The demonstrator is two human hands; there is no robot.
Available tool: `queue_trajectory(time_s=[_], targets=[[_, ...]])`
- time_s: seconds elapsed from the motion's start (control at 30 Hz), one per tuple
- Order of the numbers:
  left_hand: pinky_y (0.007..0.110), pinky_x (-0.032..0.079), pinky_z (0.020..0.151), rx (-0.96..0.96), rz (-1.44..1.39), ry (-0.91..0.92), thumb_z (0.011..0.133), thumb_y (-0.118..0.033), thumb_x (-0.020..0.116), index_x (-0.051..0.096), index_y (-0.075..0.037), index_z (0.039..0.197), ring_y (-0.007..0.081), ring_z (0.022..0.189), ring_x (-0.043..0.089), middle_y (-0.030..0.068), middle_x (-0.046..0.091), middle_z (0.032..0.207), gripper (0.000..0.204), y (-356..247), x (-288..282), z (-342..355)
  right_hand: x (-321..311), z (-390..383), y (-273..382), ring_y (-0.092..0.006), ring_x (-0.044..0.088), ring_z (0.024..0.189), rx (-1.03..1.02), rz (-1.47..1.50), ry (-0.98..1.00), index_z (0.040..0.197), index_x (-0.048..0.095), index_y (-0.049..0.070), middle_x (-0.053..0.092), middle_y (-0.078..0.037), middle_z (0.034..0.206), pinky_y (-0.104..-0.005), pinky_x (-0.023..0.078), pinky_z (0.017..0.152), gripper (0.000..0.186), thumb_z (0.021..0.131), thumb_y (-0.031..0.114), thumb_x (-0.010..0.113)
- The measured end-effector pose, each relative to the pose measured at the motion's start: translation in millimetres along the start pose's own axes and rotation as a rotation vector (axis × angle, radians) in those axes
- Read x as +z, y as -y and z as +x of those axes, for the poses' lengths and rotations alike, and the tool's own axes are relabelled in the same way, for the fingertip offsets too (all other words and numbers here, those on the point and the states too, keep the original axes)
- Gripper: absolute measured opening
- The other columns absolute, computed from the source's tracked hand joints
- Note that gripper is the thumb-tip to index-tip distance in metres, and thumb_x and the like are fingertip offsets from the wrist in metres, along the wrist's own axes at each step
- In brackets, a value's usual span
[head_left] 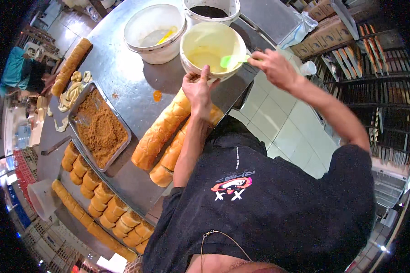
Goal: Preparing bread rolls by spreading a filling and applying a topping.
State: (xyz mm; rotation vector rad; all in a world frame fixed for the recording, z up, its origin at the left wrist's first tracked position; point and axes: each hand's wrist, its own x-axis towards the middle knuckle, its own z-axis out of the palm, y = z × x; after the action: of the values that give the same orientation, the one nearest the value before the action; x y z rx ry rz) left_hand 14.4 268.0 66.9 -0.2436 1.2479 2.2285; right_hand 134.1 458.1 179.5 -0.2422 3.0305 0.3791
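My left hand (198,88) grips the near side of a cream bowl (193,38), thumb up against its wall. A small amount of pale yellow stuff lies in the bowl's bottom. From the right, my right hand (274,66) is closed round the handle of a bright green spatula (231,61). Its blade sits inside the bowl by the right rim. Below the bowl two long golden loaves, one whole (161,129) and one partly behind my left forearm (168,160), lie side by side on the metal table (136,95).
A metal tray of brown crumbs (100,132) lies left of the loaves. A white tub (136,52) with a yellow tool and a bucket of dark contents (209,11) stand beyond the bowl. Rows of buns (109,200) fill the lower left. Another person (20,73) is at far left.
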Motion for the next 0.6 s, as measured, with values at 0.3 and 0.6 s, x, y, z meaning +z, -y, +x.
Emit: queue_trajectory(time_s=[0.3,0.6], targets=[[0.044,0.068,0.07,0.001,0.013,-0.015,0.09,-0.017,0.075,0.05,0.008,0.111,0.0266,0.09,0.068,0.0169,0.06,0.106,0.041,-11,4,3,10,-61,34,-0.0326,0.059,0.093,0.332,0.246,-0.169,0.13,0.062,0.006,0.063,-0.009,0.122,-0.0412,0.051,0.086,0.059,0.074,-0.008,0.051],[0.04,0.067,0.072,-0.008,0.062,0.019,0.09,-0.017,0.076,0.056,0.005,0.107,0.0227,0.084,0.068,0.0134,0.064,0.1,0.034,-16,-5,6,-37,-27,33,-0.0212,0.069,0.072,0.775,0.78,-0.429,0.101,0.072,0.001,0.071,-0.011,0.08,-0.0322,0.053,0.068,0.016,0.093,0.014,0.066]])
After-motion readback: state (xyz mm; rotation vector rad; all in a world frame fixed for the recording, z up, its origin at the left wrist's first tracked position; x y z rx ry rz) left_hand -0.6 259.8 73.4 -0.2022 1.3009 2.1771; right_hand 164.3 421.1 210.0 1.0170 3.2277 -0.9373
